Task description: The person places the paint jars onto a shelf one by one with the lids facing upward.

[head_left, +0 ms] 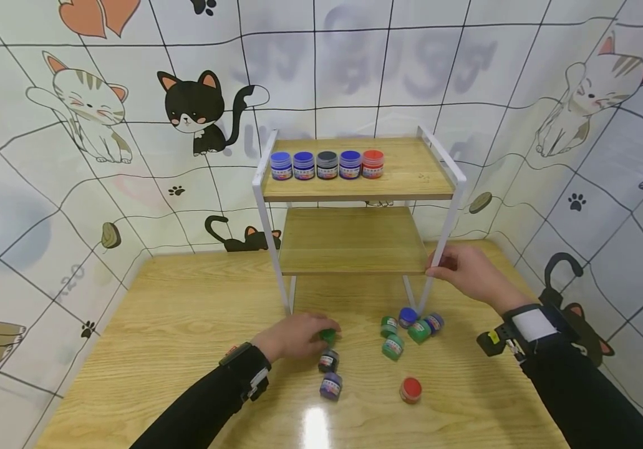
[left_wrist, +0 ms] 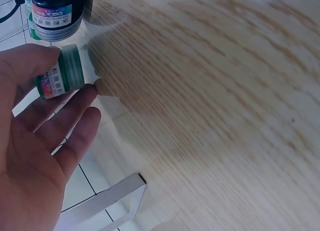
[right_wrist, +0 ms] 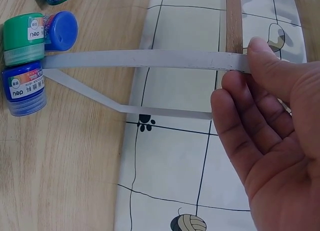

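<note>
Low over the table my left hand (head_left: 294, 337) pinches a small green paint jar (left_wrist: 72, 68) between thumb and fingers. Just in front of it are a black paint jar (head_left: 328, 360) and a purple one (head_left: 330, 386). My right hand (head_left: 471, 274) grips the white metal side leg (right_wrist: 145, 59) of a two-tier shelf rack, thumb on one face and fingers on the other, level with the lower wooden shelf (head_left: 355, 240). On the upper shelf (head_left: 411, 168) several paint jars stand in a row, blue ones (head_left: 304, 166), a dark grey one (head_left: 327, 165) and a red one (head_left: 372, 164).
By the rack's right foot lie several green jars (head_left: 393, 347) and blue jars (head_left: 408, 317), close together. A red jar (head_left: 411, 390) sits nearer the front of the wooden table (head_left: 186, 312). Cat-patterned sheeting (head_left: 299, 75) rises behind and at both sides.
</note>
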`<state>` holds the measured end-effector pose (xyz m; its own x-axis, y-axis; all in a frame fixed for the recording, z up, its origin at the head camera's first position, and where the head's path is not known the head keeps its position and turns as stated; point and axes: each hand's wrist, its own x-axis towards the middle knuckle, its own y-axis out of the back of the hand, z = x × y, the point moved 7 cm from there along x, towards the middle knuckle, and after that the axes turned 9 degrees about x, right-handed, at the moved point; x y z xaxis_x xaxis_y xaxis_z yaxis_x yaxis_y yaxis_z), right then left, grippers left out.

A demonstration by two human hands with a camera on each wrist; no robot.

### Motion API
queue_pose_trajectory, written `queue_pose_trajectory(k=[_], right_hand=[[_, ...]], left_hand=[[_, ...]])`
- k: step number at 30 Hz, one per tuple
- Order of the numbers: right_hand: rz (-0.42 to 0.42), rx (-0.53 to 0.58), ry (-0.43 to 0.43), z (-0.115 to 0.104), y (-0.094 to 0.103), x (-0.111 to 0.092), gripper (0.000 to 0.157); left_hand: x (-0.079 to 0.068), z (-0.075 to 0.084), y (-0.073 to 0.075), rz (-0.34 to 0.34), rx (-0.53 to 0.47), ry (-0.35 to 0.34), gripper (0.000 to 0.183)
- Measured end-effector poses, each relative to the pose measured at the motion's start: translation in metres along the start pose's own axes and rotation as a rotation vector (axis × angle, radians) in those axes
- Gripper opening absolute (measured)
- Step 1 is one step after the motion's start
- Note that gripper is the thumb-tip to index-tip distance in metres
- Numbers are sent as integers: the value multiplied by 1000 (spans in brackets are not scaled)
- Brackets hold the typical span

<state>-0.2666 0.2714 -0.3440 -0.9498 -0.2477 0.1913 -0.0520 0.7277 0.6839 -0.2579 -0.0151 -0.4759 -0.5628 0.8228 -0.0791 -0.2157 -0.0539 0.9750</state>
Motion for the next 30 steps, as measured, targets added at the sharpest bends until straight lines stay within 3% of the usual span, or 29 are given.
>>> queue_pose_trajectory(k=[16,30], right_hand=[[-10,5,1,-1,-1,1,8],[-15,13,19,-3,-1,1,8]], left_hand=[[-5,-5,4,-14,49,75,53],[-5,-7,4,28,89,57,36]])
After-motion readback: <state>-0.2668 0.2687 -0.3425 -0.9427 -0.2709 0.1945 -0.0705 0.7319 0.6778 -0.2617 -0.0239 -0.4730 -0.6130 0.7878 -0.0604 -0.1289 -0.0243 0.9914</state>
